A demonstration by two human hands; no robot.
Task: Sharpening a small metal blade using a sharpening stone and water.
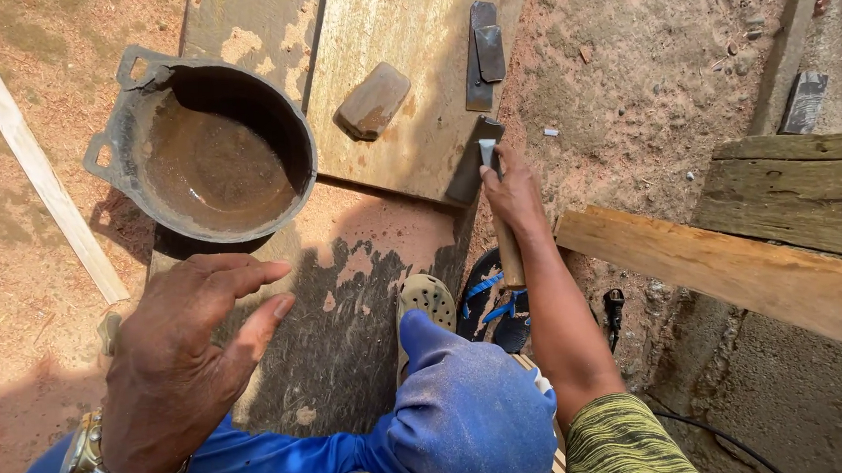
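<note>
The right hand [512, 191] is gripping a stiff, heavy-looking chisel [498, 199] by its wooden handle, likely the safest hold, while the left hand [192, 349] is hovering released beside the pot [110, 157].

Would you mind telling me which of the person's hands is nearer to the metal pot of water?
The left hand is nearer, open just below the pot; the right hand is off to its right, gripping a wooden-handled tool.
</note>
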